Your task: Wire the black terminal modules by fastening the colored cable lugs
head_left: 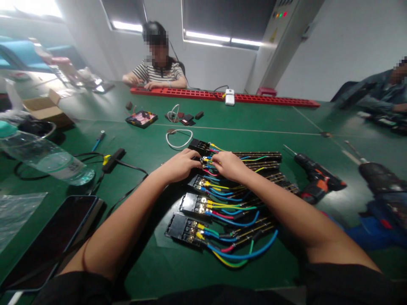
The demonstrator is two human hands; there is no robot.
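**Wired black boxes (pixel 192 202) on a green table (pixel 248 118)**

Crowded wires (pixel 251 256) could be snagged by the right forearm (pixel 280 199) and pulled loose. The second-farthest box is mostly covered by the left hand (pixel 182 166); its wire ends, by the right hand (pixel 231 166), fingers bunched. Whether either hand's fingers are clamped cannot be told.

Along the table's (pixel 248 118) far edge runs a red rail (pixel 190 92), with a white device (pixel 229 97) at it and a co-worker (pixel 163 75) seated behind. Toward the left edge are a bottle (pixel 52 159) and an open box (pixel 47 111); a phone (pixel 52 241) and clear bag (pixel 19 218) lie toward the near left corner.
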